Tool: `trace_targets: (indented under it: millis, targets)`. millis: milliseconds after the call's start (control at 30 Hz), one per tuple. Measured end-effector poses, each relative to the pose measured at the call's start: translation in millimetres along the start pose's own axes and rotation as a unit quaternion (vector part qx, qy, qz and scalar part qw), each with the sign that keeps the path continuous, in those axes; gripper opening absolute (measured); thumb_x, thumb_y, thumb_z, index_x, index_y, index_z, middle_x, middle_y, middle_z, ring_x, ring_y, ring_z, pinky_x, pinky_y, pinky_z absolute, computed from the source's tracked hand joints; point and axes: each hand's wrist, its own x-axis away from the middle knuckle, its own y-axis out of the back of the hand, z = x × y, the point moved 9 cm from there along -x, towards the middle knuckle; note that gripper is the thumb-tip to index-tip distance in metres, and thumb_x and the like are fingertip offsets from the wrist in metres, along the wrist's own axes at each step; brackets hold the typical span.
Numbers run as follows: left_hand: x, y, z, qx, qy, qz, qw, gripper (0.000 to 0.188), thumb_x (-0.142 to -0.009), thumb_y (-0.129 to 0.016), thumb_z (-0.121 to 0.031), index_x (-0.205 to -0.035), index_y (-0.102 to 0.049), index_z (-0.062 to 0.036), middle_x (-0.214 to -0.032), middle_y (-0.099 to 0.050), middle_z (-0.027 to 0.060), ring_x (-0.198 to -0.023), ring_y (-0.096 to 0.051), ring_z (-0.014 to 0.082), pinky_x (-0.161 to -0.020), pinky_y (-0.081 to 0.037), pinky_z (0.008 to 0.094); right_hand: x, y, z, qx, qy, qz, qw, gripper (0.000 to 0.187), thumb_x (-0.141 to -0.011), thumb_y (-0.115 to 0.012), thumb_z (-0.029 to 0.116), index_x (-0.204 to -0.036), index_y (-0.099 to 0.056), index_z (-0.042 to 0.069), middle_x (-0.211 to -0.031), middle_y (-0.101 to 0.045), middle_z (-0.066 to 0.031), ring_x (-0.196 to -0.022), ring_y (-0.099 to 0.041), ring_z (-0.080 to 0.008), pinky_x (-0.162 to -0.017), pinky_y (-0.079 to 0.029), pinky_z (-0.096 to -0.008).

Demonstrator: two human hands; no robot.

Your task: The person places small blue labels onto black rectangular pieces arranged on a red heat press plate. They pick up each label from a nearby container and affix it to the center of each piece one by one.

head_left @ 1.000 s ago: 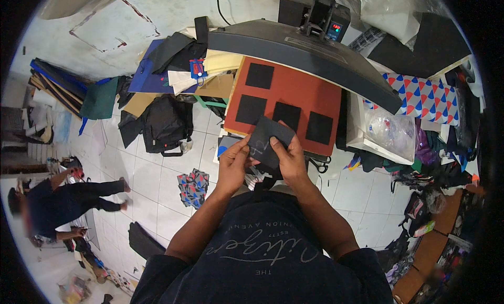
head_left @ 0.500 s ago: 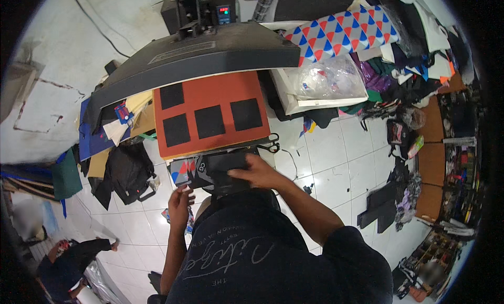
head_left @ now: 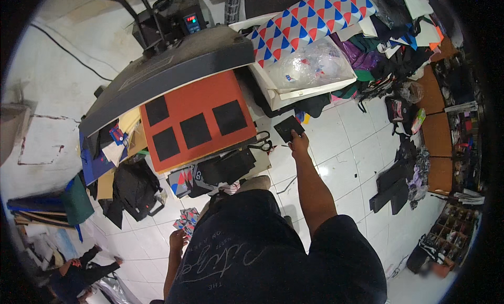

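My right hand (head_left: 300, 145) is stretched out to the right over the tiled floor, its thumb and fingers closed on a black square piece (head_left: 287, 129). Low on the left, my left hand (head_left: 177, 240) hangs beside a group of red, blue and grey patterned pieces (head_left: 187, 220); its fingers look loosely apart with nothing visible in them. In front of me, black flat pieces (head_left: 226, 167) and a patterned piece (head_left: 180, 182) lie along the near edge of a heat press. Several black squares (head_left: 195, 131) rest on its red-brown pad (head_left: 184, 104).
The heat press's dark upper plate (head_left: 168, 68) is raised above the pad. Black-handled scissors (head_left: 262, 142) lie at the pad's right corner. A white box (head_left: 315, 94) with clear plastic and a patterned roll (head_left: 315, 23) stand at the back right. Another person (head_left: 79, 272) is at lower left.
My right hand has moved from the black pieces by the press out to the right, carrying a black square piece. My left hand has dropped away from the patterned piece. The view has shifted.
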Motion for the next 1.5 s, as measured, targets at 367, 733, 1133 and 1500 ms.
trace_targets:
  millis: [367,733,1133,1500]
  targets:
    - [38,8,-76,0.013,-0.08,-0.051,0.995,0.036,-0.088,-0.056,-0.022,-0.117,-0.056,-0.0004,-0.092,-0.065,0.0083,-0.073,-0.063,0.0162,-0.059,-0.048,0.0263,-100,-46,24,0.343,0.208,-0.16,0.902,0.047,-0.078,-0.058,0.01,-0.121,-0.046,-0.004,-0.1,-0.063,-0.0215,-0.089,-0.061,-0.036,-0.073,-0.049,-0.0397]
    - [38,-6,-32,-0.097,-0.053,-0.01,0.994,0.032,-0.089,-0.055,-0.022,-0.11,-0.059,0.001,-0.09,-0.064,0.0073,-0.072,-0.061,0.0156,-0.056,-0.047,0.0264,54,-24,65,0.318,0.291,-0.094,0.897,0.025,-0.083,-0.063,0.023,-0.094,-0.06,0.001,-0.083,-0.06,-0.0146,-0.075,-0.059,-0.0268,-0.071,-0.046,-0.0388]
    - [-10,-43,-58,-0.031,-0.099,0.001,0.995,0.03,-0.091,-0.055,-0.024,-0.108,-0.06,0.0005,-0.091,-0.065,0.0069,-0.073,-0.06,0.0144,-0.064,-0.048,0.0252,195,-150,-19,0.64,0.318,0.189,0.673,0.072,-0.066,-0.073,0.059,-0.108,-0.055,0.003,-0.105,-0.058,-0.0141,-0.097,-0.06,-0.0287,-0.079,-0.049,-0.0407]
    - [6,-26,2,0.041,-0.035,-0.04,0.998,0.03,-0.085,-0.057,-0.021,-0.103,-0.063,0.0017,-0.086,-0.065,0.0079,-0.071,-0.061,0.0153,-0.059,-0.047,0.0281,187,-152,-45,0.685,0.28,0.149,0.655,0.071,-0.072,-0.075,0.043,-0.12,-0.041,0.004,-0.111,-0.055,-0.0128,-0.101,-0.058,-0.0297,-0.08,-0.048,-0.0444]
